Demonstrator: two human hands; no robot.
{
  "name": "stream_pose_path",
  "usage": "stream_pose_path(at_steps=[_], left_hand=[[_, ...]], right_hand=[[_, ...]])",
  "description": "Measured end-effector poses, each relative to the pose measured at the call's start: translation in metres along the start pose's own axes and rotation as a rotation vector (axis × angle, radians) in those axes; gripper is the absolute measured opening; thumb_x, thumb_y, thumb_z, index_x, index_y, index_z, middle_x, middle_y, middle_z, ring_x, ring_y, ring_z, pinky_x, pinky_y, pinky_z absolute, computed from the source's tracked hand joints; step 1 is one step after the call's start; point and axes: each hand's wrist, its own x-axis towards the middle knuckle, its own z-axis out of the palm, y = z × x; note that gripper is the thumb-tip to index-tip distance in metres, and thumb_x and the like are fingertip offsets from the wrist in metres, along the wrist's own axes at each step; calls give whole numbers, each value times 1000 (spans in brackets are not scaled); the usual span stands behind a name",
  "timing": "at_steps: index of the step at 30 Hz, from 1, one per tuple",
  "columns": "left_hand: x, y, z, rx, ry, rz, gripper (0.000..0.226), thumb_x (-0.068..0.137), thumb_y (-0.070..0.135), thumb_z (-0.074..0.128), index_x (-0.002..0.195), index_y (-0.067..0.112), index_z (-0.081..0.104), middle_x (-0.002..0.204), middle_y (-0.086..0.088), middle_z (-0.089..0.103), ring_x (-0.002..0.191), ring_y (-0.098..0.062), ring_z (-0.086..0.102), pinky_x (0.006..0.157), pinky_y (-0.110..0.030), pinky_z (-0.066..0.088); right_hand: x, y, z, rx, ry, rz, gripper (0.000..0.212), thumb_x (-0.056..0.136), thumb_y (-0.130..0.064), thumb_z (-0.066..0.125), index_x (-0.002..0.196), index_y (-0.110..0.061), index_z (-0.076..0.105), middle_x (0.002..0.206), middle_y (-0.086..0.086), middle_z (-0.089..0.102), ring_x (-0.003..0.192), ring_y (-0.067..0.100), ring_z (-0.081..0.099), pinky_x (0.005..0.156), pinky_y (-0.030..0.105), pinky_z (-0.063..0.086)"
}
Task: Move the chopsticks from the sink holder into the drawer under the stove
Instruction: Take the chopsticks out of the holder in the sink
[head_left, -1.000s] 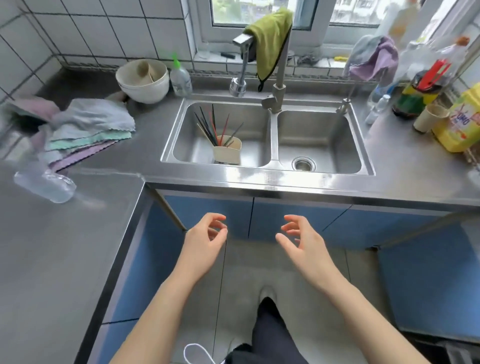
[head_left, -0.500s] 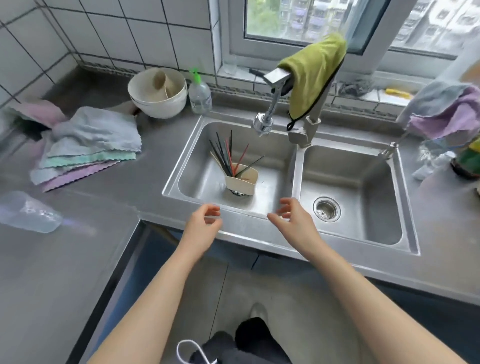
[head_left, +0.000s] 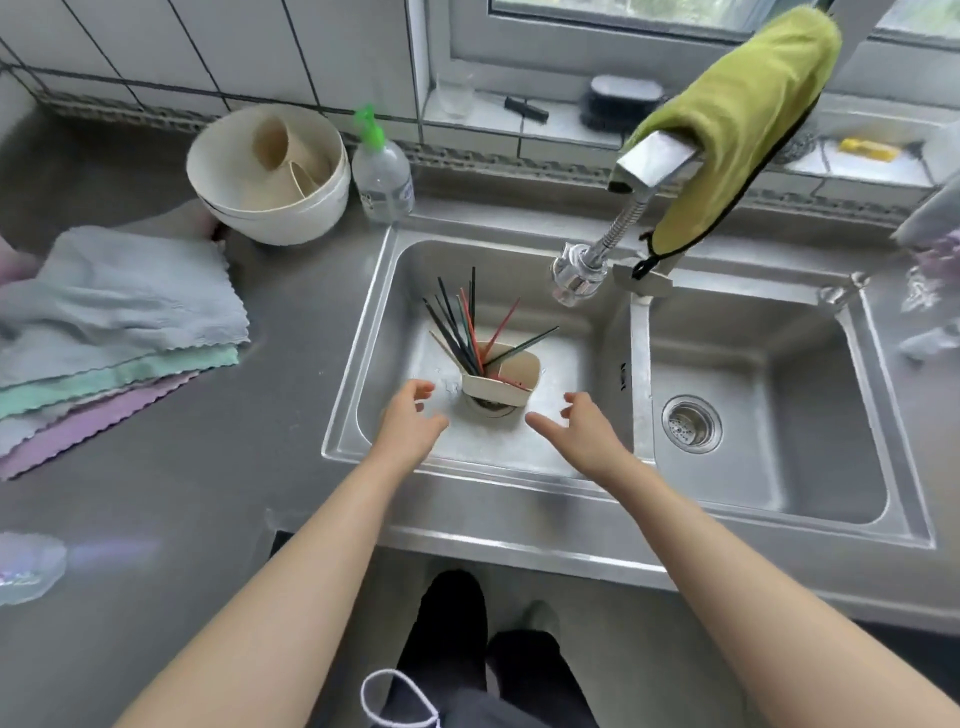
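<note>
in the left basin of the double sink (head_left: 363, 332) stands a cream holder (head_left: 501, 382), sitting over the drain, with the chopsticks (head_left: 465, 332) fanned out of it, dark, red and green ones leaning mostly up and to the left, one slanting right. your left hand (head_left: 410, 421) is over the basin just left of the holder, fingers loosely curled and spread, holding nothing. your right hand (head_left: 582, 428) is just right of the holder, thumb pointing toward it, fingers apart, also empty. neither hand touches the holder or the chopsticks; the holder sits between the two and slightly beyond them. the faucet (head_left: 613, 228) hangs over the basin behind, with a green cloth (head_left: 743, 119) draped on it. on the counter to your left lie folded cloths (head_left: 114, 322), and behind them a white bowl (head_left: 270, 176) beside a soap bottle (head_left: 382, 171).
</note>
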Motion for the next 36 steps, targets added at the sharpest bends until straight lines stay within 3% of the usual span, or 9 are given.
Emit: stream_pose_path(at_steps=[5, 10, 20, 23, 25, 28, 29, 32, 36], left_hand=[[46, -9, -3, 28, -69, 5, 69, 89, 9, 64, 150, 12, 31, 156, -6, 38, 143, -26, 38, 118, -42, 35], [84, -15, 7, -42, -114, -16, 85, 89, 15, 68, 156, 17, 15, 163, -3, 27, 148, -26, 31, 121, -42, 30], [148, -8, 27, -178, -57, -13, 88, 85, 10, 73, 155, 16, 20, 159, -4, 35, 145, -24, 35, 111, -31, 31], [155, -3, 30, -209, -42, 21, 80, 82, 5, 75, 148, 12, 33, 148, -7, 49, 132, -17, 47, 106, -28, 36], [163, 1, 33, -244, -29, 32, 74, 79, 3, 78, 143, 10, 41, 138, -8, 59, 119, -17, 58, 102, -27, 46], [173, 9, 34, -291, -11, 38, 69, 77, 4, 80, 138, 10, 49, 123, -7, 68, 100, -16, 67, 90, -22, 53], [176, 12, 34, -309, -8, 38, 66, 76, 4, 81, 135, 11, 51, 118, -5, 69, 96, -16, 68, 88, -22, 54], [178, 17, 33, -345, -1, 34, 47, 76, 3, 81, 119, 5, 61, 105, -10, 71, 90, -18, 68, 85, -24, 55], [178, 19, 34, -309, 1, 45, 22, 81, 7, 79, 100, 3, 69, 96, -16, 73, 90, -26, 69, 89, -34, 54]], right_hand=[[37, 6, 22, -138, -18, 27, 101, 82, -59, 60, 148, 0, 11, 154, 17, 27, 140, 35, 26, 113, 44, 22], [75, 11, 40, -197, -48, 73, 108, 80, -64, 56, 150, -2, 1, 157, 17, 19, 142, 37, 20, 116, 44, 17], [150, 1, 29, -39, -30, 44, 111, 74, -66, 62, 151, -16, -1, 158, 10, 17, 144, 32, 13, 117, 42, 16], [161, -10, 27, 17, -15, -20, 109, 73, -63, 66, 151, -18, 4, 157, 10, 19, 144, 28, 17, 117, 43, 19], [171, -20, 26, 82, -8, -86, 108, 70, -56, 74, 151, -24, 11, 154, 8, 27, 140, 25, 29, 114, 41, 27], [181, -38, 24, 136, -34, -180, 100, 60, -58, 78, 144, -33, 29, 143, 3, 40, 108, 16, 60, 91, 29, 49], [185, -44, 23, 120, -44, -204, 97, 56, -62, 75, 140, -35, 35, 140, 1, 43, 105, 17, 61, 89, 30, 50], [196, -55, 26, 75, -91, -268, 80, 61, -58, 73, 133, -40, 45, 133, -4, 51, 123, 21, 48, 101, 46, 44], [209, -64, 29, 95, -192, -299, 59, 75, -42, 72, 130, -39, 50, 131, -3, 56, 127, 17, 45, 106, 47, 39]])
